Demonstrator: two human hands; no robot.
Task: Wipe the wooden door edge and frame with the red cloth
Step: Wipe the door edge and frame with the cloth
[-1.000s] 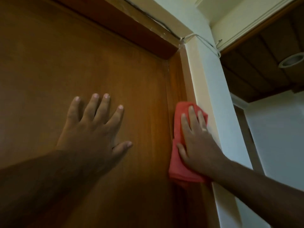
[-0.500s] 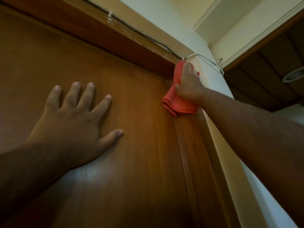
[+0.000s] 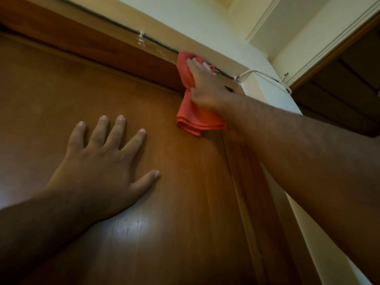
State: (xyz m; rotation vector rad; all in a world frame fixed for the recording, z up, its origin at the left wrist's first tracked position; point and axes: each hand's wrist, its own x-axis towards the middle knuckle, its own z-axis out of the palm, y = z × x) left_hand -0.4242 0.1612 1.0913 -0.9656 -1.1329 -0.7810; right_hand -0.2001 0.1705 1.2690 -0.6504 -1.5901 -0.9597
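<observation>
The brown wooden door fills the lower left, with its wooden frame running across the top and down the right side. My right hand presses the folded red cloth against the top frame, just left of the upper right corner. The cloth's lower folds hang over the door's top right corner. My left hand lies flat on the door face with fingers spread, holding nothing.
A dark cable runs along the top of the frame, fixed with white clips. A white cord loops around the cream wall corner on the right. A dark wooden ceiling lies beyond.
My right hand has slid the cloth up the side frame to the top corner, then leftward along the top frame. The view has tilted upward. My left hand stays flat on the door.
</observation>
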